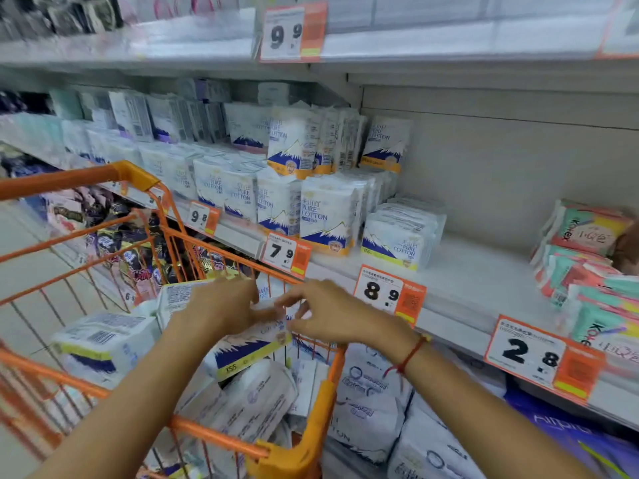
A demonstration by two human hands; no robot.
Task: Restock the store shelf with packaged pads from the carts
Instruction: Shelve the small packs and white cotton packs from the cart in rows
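Packaged pads [247, 347], white with a blue mountain print and a yellow band marked 155, sit at the top of the load in the orange wire cart [301, 454], tilted, front face up. We have both hands over that pack. Our left hand [221, 305] lies on its upper part with fingers curled down over the far edge, grasping it. Our right hand [332, 312] comes in from the right, thumb and forefinger bent at the pack's upper right corner; whether they actually pinch the wrapper we cannot tell, as the left hand's fingers overlap there. A red string bracelet [409, 357] circles the right wrist.

More white packs lie in the cart around it: one with a barcode face up at the left [103, 340], others beneath.

On the shelf [477, 271] straight ahead, matching Pure Cotton packs stand in rows, stacked two high toward the middle. A shorter yellow-banded group [397, 240] stands just right of them, above the 8.9 price tag [389, 293]. Right of that group the shelf board is bare up to a stack of pink and mint Kotex packs [587, 229] at the far right edge. Further tags read 9.8 [203, 217], 7.9 [285, 254] and 2.8 [539, 357] along the shelf lip.

Below the shelf, beside the cart, larger white bags [373, 402] lie on the lower tier.
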